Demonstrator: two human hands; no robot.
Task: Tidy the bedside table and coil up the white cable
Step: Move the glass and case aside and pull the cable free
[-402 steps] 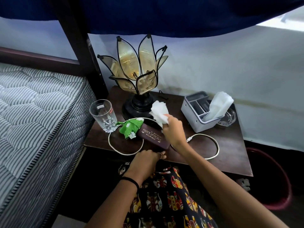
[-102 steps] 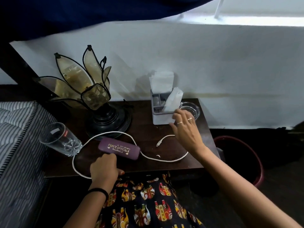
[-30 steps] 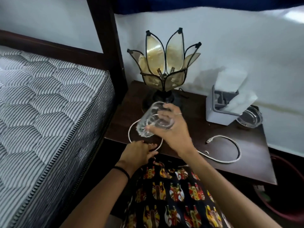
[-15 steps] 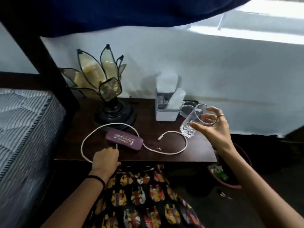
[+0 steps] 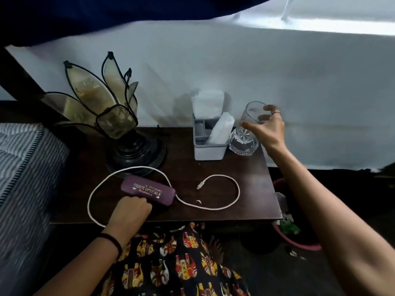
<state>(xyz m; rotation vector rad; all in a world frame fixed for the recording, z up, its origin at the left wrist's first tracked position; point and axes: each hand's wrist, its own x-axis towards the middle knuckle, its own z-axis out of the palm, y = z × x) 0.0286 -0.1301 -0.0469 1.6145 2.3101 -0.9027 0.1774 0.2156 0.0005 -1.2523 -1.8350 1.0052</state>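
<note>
The tidy-up looks about half done. The clear cut-glass drinking glass (image 5: 245,131) now stands at the far right corner of the dark brown wooden counter (image 5: 252,178), just beside the grey plastic box with white tissues (image 5: 208,137). The right hand (image 5: 266,130) has its fingers curled round the glass, thumb in front and the other fingers behind. I think it is just setting the glass down.

The long white cable (image 5: 213,207) is not coiled yet. It lies loose on the counter between the two hands, in one big loop near the left hand (image 5: 130,212) and one smaller loop more to the right, with its plug end (image 5: 199,185) lying free. The cable runs under the purple glasses case with gold letters (image 5: 148,192). The left hand is a closed fist at the front edge, touching the case; I cannot tell if it holds anything. A tiny white scrap (image 5: 199,201) lies near the cable. The brown petal-shaped glass lamp (image 5: 102,110) stands far beyond the left hand.

Half a second ago the right hand held the glass tilted in the air, off the right edge. Now the glass is upright on the counter. The left hand, case and cable look the same.
</note>
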